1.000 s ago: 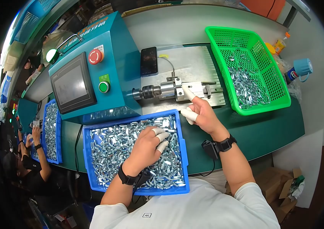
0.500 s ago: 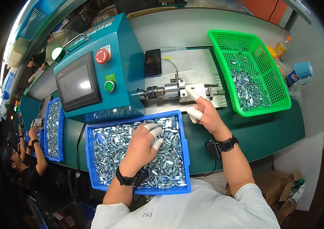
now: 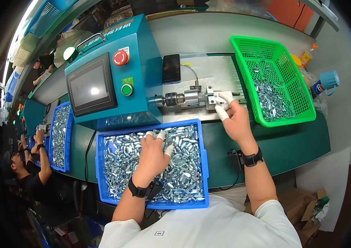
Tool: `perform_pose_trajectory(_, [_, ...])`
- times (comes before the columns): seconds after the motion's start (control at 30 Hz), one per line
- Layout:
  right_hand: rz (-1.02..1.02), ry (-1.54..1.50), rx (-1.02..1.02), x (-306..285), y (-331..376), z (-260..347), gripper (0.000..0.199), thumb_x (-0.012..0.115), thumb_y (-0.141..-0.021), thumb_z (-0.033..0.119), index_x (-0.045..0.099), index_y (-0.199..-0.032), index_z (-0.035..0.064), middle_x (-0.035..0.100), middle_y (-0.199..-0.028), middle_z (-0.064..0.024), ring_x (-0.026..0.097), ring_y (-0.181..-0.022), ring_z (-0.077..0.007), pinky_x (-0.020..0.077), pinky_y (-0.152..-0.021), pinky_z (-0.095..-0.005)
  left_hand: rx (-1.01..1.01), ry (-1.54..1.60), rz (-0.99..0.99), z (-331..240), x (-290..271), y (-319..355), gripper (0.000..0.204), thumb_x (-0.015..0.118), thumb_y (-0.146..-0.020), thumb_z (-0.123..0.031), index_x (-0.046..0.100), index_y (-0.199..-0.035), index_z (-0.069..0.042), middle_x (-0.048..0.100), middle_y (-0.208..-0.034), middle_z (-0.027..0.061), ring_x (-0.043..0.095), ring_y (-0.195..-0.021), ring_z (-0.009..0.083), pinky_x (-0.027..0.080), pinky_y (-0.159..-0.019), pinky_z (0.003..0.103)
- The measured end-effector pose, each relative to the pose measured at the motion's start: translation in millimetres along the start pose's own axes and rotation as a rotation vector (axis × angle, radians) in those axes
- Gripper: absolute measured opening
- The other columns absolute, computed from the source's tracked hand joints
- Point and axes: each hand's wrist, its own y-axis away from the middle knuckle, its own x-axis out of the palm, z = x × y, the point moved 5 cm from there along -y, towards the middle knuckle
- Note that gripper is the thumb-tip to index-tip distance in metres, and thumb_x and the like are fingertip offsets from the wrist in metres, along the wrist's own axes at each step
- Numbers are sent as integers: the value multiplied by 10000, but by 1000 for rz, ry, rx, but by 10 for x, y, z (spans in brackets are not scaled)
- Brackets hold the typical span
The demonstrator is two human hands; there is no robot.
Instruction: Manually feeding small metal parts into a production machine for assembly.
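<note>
A blue tray (image 3: 204, 173) full of small shiny metal pieces (image 3: 183, 173) lies in front of me. My left hand (image 3: 152, 155) reaches into it from above, white covers on its fingertips. Its thumb is apart from the fingers, and the tips touch the pieces; no held piece can be made out. To the right of a teal machine (image 3: 140, 53), my right hand (image 3: 237, 120) grips a metal clamp block (image 3: 212, 99) between covered thumb and index finger. A chuck (image 3: 171, 99) and a silver cylinder (image 3: 191, 98) stand in line left of the block.
A green basket (image 3: 258, 118) with more metal pieces stands at the right. Behind the chuck lies a phone (image 3: 171, 69). The machine carries a screen (image 3: 90, 84), a red button (image 3: 120, 58) and a green button (image 3: 127, 89). Another person (image 3: 34, 165) works at the far left.
The clamp block has slid right, away from the silver cylinder, with my right thumb and index finger now on it. My left fingertips have shifted farther up the tray. The whole view has shifted slightly.
</note>
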Motion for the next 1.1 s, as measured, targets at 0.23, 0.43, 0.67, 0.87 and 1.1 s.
perform_pose_trajectory(0.23, [-51,641,-512,187,89,574,543,802,-909,140,662,-1423,33,576,-1129,-196,570,-1030,-355,501,-913,-439,50,252,-15,-191,187,19,514,767,-940,-133,617,-1410,11,599,-1274,299,606,-1199,468,519,-1022,504])
perform_pose_trajectory(0.43, [23,818,-457,267,7,666,517,816,-899,164,693,-1384,35,576,-1157,-218,547,-1088,-401,476,-976,-475,228,388,-29,-264,253,-28,487,769,-935,-92,642,-1399,-17,624,-1299,228,616,-1214,427,523,-1036,476])
perform_pose_trajectory(0.67, [-25,715,-420,130,-41,692,522,775,-949,123,653,-1447,31,603,-1172,-193,594,-1090,-326,493,-1023,-437,326,431,-40,-301,207,11,500,781,-920,-96,657,-1403,-46,626,-1341,203,612,-1230,409,522,-1055,464])
perform_pose_trajectory(0.87, [-367,-171,-352,-383,60,410,597,628,-1046,13,454,-1616,30,608,-1386,-161,642,-1129,-175,525,-1043,-324,325,345,23,-338,34,34,523,783,-915,-88,650,-1419,-47,615,-1381,206,605,-1248,405,525,-1063,464])
perform_pose_trajectory(1.1, [-301,-219,-348,-162,75,188,624,601,-1053,-17,396,-1642,5,591,-1467,-170,664,-1127,-161,542,-1023,-308,326,359,88,-297,46,15,496,786,-902,-44,672,-1384,-61,645,-1342,182,632,-1227,385,531,-1045,456])
